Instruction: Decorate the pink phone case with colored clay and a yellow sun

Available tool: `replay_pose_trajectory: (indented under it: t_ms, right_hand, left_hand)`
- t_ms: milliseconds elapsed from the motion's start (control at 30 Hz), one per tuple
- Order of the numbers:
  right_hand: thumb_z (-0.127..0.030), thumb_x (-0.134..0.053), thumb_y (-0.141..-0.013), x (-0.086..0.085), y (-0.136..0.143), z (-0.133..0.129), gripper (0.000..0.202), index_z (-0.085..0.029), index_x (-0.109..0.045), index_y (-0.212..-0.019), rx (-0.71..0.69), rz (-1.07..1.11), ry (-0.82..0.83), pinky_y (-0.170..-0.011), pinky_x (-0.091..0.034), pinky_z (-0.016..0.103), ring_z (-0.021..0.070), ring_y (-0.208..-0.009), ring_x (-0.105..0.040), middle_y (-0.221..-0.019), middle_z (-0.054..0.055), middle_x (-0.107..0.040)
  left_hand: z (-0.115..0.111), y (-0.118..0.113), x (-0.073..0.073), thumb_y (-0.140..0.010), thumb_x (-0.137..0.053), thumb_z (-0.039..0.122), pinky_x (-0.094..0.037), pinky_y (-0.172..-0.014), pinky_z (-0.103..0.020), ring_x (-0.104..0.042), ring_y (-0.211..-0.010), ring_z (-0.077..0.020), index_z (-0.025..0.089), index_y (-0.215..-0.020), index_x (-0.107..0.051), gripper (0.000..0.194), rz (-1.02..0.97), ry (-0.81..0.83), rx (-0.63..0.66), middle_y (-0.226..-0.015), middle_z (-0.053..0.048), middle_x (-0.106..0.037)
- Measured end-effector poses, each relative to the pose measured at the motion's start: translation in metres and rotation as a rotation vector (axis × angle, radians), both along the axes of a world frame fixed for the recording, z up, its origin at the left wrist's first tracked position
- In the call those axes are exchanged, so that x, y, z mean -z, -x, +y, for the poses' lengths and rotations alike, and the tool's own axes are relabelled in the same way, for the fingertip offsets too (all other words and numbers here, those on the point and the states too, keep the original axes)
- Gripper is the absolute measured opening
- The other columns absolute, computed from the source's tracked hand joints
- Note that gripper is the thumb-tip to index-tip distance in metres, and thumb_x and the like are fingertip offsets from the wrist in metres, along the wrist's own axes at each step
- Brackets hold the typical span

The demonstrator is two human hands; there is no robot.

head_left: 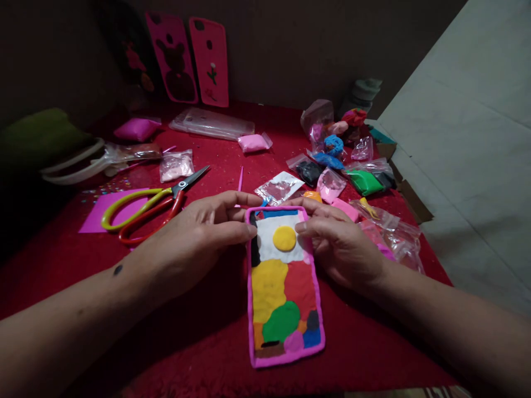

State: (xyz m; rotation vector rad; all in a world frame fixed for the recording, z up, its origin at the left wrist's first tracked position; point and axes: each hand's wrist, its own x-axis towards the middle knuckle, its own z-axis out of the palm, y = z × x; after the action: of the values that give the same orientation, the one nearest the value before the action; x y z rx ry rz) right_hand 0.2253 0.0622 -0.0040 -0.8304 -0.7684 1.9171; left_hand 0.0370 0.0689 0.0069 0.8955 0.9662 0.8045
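Observation:
Between my two hands is a phone case (271,284) covered in patches of coloured clay, with a raised pink clay border. A flat yellow clay disc (284,238) sits on the white patch near its far end. My left hand (215,224) grips the case's upper left edge, thumb on top over the black patch. At the upper right edge, my right hand (336,235) holds it with the thumb on the border beside the white patch. The other fingers of both hands are partly hidden behind the case.
Scissors (172,202) with yellow and red handles lie left, partly over a pink sheet (97,215). Clay packets, including a green one (365,182), crowd the right side. A clear case (211,124) lies farther back. Decorated pink cases (211,61) lean on the wall.

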Motion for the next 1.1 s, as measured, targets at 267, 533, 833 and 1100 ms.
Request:
replay_pose_trajectory:
  t_ms: [267, 533, 833, 1100]
  right_hand:
    - [-0.004, -0.072, -0.069, 0.0043, -0.0049, 0.0012, 0.03, -0.019, -0.067, -0.095, -0.046, -0.049, -0.036, -0.067, -0.056, 0.024, 0.0136, -0.07, -0.071, -0.084, -0.001, -0.076]
    - [-0.009, -0.076, -0.067, 0.0052, -0.0046, 0.0029, 0.031, -0.018, -0.066, -0.095, -0.051, -0.06, -0.048, -0.069, -0.057, 0.028, 0.0147, -0.066, -0.07, -0.082, 0.001, -0.075]
    - [-0.01, -0.08, -0.066, 0.0069, -0.0059, -0.0009, 0.048, -0.022, -0.059, -0.107, -0.062, -0.183, -0.094, -0.072, -0.057, 0.028, 0.0158, -0.078, -0.07, -0.093, 0.001, -0.073]
    - [-0.008, -0.081, -0.064, 0.0064, -0.0067, -0.0011, 0.055, -0.023, -0.056, -0.111, -0.079, -0.255, -0.081, -0.069, -0.057, 0.026, 0.0149, -0.074, -0.07, -0.088, -0.001, -0.072]
  left_hand:
    - [-0.0004, -0.0025, -0.0042, -0.073, -0.071, 0.011, -0.058, -0.077, -0.031, -0.074, -0.082, -0.0226, 0.018, -0.102, -0.062, 0.031, -0.02, 0.016, -0.019, -0.093, -0.007, -0.076]
    - [0.0005, -0.0033, -0.004, -0.075, -0.068, 0.006, -0.058, -0.075, -0.029, -0.074, -0.079, -0.0213, 0.017, -0.101, -0.062, 0.029, -0.047, 0.021, -0.027, -0.089, -0.006, -0.076]
    - [0.001, -0.0021, -0.0025, -0.071, -0.072, 0.011, -0.057, -0.076, -0.034, -0.073, -0.078, -0.0233, 0.018, -0.102, -0.063, 0.033, -0.012, 0.023, -0.027, -0.094, -0.007, -0.076]
    - [0.0001, -0.0014, -0.0037, -0.074, -0.07, 0.01, -0.056, -0.077, -0.03, -0.072, -0.082, -0.0213, 0.018, -0.105, -0.063, 0.033, 0.002, 0.023, 0.004, -0.092, -0.005, -0.076]
